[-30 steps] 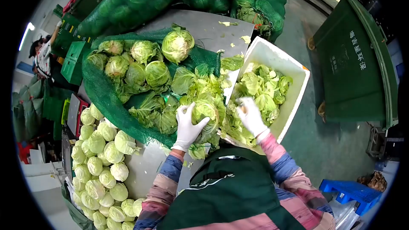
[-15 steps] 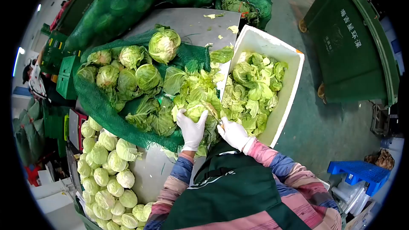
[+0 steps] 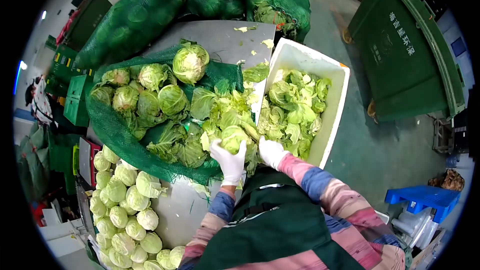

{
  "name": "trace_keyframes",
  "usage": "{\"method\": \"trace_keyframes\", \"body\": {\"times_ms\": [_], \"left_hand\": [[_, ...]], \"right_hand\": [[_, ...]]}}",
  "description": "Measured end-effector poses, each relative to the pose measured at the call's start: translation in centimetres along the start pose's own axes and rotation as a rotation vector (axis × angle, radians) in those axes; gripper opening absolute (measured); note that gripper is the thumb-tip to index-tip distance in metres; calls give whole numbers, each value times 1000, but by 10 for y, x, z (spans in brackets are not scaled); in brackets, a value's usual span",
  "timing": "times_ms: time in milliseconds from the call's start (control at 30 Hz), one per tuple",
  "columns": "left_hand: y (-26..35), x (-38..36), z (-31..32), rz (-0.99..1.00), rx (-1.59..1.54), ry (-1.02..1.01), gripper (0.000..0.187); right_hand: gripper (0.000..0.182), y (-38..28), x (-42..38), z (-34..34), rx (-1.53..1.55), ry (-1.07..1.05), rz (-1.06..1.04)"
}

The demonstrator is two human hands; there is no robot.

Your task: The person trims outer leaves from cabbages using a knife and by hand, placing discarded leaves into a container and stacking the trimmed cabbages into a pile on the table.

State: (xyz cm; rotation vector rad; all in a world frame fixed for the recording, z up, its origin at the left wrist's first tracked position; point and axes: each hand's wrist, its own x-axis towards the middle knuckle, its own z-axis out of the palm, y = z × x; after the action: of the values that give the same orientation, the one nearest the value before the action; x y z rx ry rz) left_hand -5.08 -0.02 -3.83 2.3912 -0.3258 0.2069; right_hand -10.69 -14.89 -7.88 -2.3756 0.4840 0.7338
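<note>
My left hand (image 3: 230,162), in a white glove, cups a pale green cabbage (image 3: 233,139) from its near left side, thumb and fingers spread around it. On the cabbage's right, my right hand (image 3: 272,152), gloved too, is closed on what looks like a small knife, mostly hidden by fingers and leaves. Loose leaves (image 3: 232,106) lie just beyond the cabbage on an opened green mesh bag (image 3: 112,140). Several untrimmed cabbages (image 3: 173,100) rest in that bag to the left. Beside my right hand stands a white foam box (image 3: 336,115) holding torn leaves (image 3: 300,112).
Several trimmed cabbages (image 3: 136,198) are piled at the lower left of the metal table (image 3: 175,210). Full mesh bags (image 3: 132,20) line the far side. A large green bin (image 3: 400,55) and a blue pallet (image 3: 425,200) stand at the right. Another person (image 3: 42,100) is at far left.
My right hand has shifted slightly up and away from the cabbage's near side. The cabbage in my left hand is turned, showing a rounder, paler face. The whole view has shifted slightly.
</note>
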Motion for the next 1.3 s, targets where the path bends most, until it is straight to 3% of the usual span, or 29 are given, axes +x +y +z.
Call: {"method": "trace_keyframes", "body": {"times_ms": [100, 133, 200, 233, 367, 467, 500, 533, 567, 600, 667, 733, 767, 800, 833, 933, 1133, 1200, 1300], "left_hand": [[-37, -10, -17, -196, -475, -115, 68], [-37, -6, -33, -275, -445, -142, 63], [-41, -1, -59, -515, -609, -183, 59], [-52, 0, -62, -639, -764, -179, 65], [-60, -5, -41, -797, -759, -48, 86], [-67, -11, -52, -908, -964, -73, 87], [-66, -12, -57, -897, -1030, -97, 88], [-65, -12, -60, -891, -1032, -97, 88], [-63, -13, -63, -902, -1083, -130, 87], [-62, -14, -63, -915, -1136, -162, 86], [-58, -10, -57, -876, -1152, -200, 83], [-44, -2, -45, -685, -1030, -270, 80], [-41, 3, -36, -576, -949, -272, 78], [-38, 10, -28, -574, -953, -278, 78], [-36, 15, -23, -612, -865, -308, 78], [-50, 20, -6, -635, -835, -323, 81], [-36, 21, -12, -648, -677, -312, 83], [-45, 18, -5, -642, -692, -286, 82], [-45, 16, -5, -603, -761, -303, 80]], "right_hand": [[58, -29, -35, -26, 160, 7, -16], [58, -27, -31, -17, 151, 1, -29], [65, -29, -26, -4, 443, 155, -276], [67, -35, -30, -5, 443, 91, -278], [66, -45, -41, 4, 281, 161, -345], [59, -30, -45, -12, 326, 269, -281], [57, -3, -18, 8, 322, 379, -267], [47, 9, -11, -6, 547, 443, -223], [36, 61, 38, 18, 603, 547, -169], [29, 69, 29, -19, 774, 499, 31], [56, 73, 8, -57, 307, 734, 166], [68, 34, -20, -82, 320, 570, -16], [62, 22, -24, -80, 333, 374, -53], [53, 8, -29, -70, 262, 412, -246], [47, 16, -3, -33, 163, 702, -549], [51, -12, -19, -34, 15, 390, -399], [57, -31, -15, -44, -124, 322, -379], [56, -28, -5, -34, -113, 426, -420], [53, -36, -2, -56, -160, 295, -386]]}}
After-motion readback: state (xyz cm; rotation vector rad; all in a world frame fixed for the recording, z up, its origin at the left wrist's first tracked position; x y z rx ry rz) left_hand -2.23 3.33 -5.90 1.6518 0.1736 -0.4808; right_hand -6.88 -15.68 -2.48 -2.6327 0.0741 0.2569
